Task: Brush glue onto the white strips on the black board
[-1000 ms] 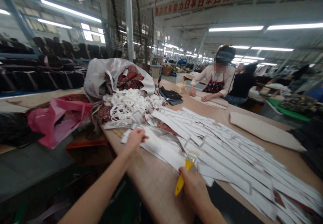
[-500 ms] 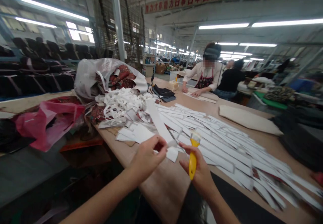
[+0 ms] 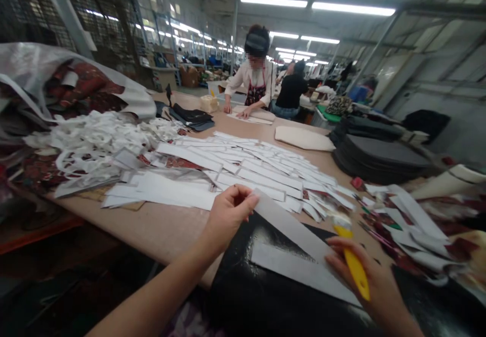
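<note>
My left hand [image 3: 230, 215] pinches one end of a pale grey strip [image 3: 292, 226] between thumb and fingers. The strip slants down to the right, its far end at the fingers of my right hand [image 3: 366, 271]. A flat paintbrush [image 3: 355, 266] with a yellow handle is held in my right hand, its pale bristles pointing up and away. Beneath the held strip, another grey strip [image 3: 292, 268] lies flat on a shiny black sheet [image 3: 239, 286]. Many white strips with grey edges [image 3: 261, 172] are spread over the table [image 3: 178, 225] just beyond my hands.
White offcuts [image 3: 102, 137] are heaped at the left by a clear plastic bag [image 3: 136, 94]. On the right are loose scraps [image 3: 410, 220] and a stack of dark pads [image 3: 379, 157]. A co-worker [image 3: 252, 81] works across the table, near a cream pad [image 3: 304, 138].
The view has swung right. Both hands have moved from the white strips to above the black sheet, with a grey strip now stretched between them. The brush stays in my right hand.
</note>
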`<state>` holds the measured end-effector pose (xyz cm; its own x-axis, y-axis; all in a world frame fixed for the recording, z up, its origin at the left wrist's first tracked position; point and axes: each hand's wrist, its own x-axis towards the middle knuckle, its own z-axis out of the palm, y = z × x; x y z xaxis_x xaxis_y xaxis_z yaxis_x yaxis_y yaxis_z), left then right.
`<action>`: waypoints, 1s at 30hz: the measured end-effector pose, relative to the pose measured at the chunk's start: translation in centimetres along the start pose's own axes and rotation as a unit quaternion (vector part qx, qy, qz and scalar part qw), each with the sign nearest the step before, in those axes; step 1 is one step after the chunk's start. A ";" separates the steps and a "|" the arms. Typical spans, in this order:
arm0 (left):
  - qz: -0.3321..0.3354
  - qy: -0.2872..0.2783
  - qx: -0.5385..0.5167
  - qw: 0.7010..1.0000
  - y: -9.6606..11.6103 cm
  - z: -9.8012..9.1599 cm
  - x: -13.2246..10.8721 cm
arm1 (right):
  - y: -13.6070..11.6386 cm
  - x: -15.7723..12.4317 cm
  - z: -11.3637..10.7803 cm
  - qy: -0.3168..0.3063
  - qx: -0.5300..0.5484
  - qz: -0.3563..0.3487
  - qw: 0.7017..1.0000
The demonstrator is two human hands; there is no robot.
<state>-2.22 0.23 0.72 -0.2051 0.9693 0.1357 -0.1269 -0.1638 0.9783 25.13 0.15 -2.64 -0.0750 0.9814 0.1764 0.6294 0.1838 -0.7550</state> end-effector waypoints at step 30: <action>-0.102 -0.176 0.507 0.838 -10.1 1.4 -2.8 | 11.1 -3.3 -3.1 0.021 -0.159 0.135 0.978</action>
<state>1.00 -0.61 -9.29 0.0414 0.9816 -0.1866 0.8011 0.0790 0.5933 34.75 -1.18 -9.65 0.1551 0.9875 0.0294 0.8309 -0.1143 -0.5446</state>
